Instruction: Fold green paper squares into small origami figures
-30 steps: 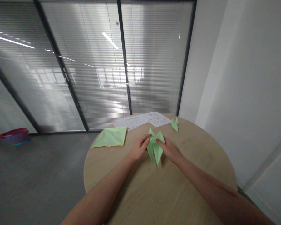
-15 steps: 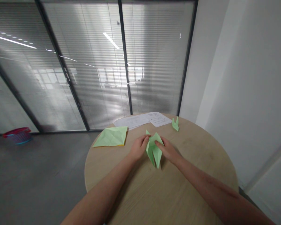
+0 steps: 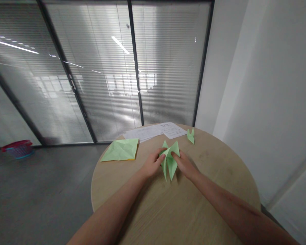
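A light green folded paper (image 3: pixel 171 165) is held between both hands over the middle of the round table. Two pointed flaps stick up at its top, and two long points hang toward me. My left hand (image 3: pixel 154 161) pinches its left side, thumb in front and fingers partly hidden behind. On the right side, my right hand (image 3: pixel 185 162) grips it with the thumb pressed on the front face. Beyond the right hand lies a small green folded paper figure (image 3: pixel 190 136) with two upright points.
Creased green sheets (image 3: pixel 121 149) with a yellow edge lie at the table's left. White printed papers (image 3: pixel 173 130) lie at the far edge of the wooden table (image 3: pixel 153 217). A red and blue basket (image 3: pixel 18 149) stands on the floor at left, before glass partitions with blinds.
The folded paper has turned and tilted between my hands; its upper flaps now spread wider apart. My left thumb has moved onto its front. The other papers have stayed put.
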Demonstrator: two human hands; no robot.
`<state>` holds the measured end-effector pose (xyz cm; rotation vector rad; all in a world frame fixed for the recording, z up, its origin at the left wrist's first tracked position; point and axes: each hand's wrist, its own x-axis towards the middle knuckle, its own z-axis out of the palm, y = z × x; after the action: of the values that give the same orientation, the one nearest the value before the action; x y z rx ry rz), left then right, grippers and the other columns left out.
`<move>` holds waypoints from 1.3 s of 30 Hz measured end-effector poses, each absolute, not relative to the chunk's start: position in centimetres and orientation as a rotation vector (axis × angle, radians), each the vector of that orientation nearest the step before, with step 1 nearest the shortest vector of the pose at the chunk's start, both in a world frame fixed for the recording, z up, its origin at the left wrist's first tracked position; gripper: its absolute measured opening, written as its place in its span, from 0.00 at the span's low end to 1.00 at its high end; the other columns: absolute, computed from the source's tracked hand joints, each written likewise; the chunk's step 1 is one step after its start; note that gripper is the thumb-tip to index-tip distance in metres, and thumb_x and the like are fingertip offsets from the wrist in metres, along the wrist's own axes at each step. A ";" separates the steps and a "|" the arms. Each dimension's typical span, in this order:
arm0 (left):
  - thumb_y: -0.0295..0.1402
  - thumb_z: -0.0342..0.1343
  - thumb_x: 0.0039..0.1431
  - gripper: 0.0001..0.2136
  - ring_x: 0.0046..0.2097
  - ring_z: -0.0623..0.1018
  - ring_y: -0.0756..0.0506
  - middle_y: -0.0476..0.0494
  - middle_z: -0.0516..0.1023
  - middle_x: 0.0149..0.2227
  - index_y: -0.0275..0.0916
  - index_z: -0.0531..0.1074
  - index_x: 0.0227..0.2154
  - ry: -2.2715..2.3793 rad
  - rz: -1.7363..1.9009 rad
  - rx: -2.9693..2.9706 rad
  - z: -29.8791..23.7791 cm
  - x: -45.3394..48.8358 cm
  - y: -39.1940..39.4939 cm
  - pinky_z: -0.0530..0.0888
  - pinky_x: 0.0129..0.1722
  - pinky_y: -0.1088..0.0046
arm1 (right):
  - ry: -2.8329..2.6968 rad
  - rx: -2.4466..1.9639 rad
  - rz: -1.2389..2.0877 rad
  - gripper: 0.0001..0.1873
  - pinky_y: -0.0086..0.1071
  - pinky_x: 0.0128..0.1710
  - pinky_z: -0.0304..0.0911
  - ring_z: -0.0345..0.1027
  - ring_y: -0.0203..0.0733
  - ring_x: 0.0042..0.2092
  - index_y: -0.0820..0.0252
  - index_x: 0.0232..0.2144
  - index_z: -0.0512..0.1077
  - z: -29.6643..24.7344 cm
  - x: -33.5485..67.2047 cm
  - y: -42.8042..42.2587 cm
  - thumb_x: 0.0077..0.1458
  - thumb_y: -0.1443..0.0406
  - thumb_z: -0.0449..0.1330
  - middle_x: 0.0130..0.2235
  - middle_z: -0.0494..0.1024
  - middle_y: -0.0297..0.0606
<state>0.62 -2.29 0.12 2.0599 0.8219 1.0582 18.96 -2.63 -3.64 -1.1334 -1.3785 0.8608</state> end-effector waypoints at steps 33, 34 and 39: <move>0.31 0.49 0.58 0.04 0.33 0.71 0.48 0.49 0.71 0.29 0.38 0.68 0.31 1.020 1.339 2.015 -1.0 0.9 -0.2 0.69 0.34 0.73 | -1.412 -0.960 1.100 0.18 0.29 0.26 0.68 0.71 0.41 0.36 0.55 0.43 0.67 -2.7 18.8 -3.5 0.56 0.51 0.55 0.38 0.74 0.38; 0.30 0.49 0.57 0.05 0.33 0.72 0.48 0.48 0.72 0.29 0.38 0.69 0.31 1.018 1.323 2.026 -1.0 0.9 -0.1 0.69 0.35 0.72 | -1.403 -0.961 1.098 0.18 0.29 0.27 0.68 0.71 0.41 0.36 0.56 0.42 0.68 -2.7 18.9 -3.5 0.56 0.51 0.55 0.37 0.74 0.38; 0.29 0.48 0.56 0.13 0.38 0.76 0.45 0.43 0.79 0.39 0.38 0.76 0.40 1.035 1.243 1.997 -1.3 0.8 0.2 0.72 0.39 0.68 | -1.325 -0.965 1.130 0.21 0.30 0.28 0.69 0.71 0.40 0.34 0.56 0.43 0.69 -3.0 19.1 -3.4 0.57 0.48 0.53 0.37 0.75 0.38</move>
<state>0.83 0.18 -1.27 1.9970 1.0352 1.2430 19.07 -3.41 -3.03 -0.9650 -1.3252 1.1304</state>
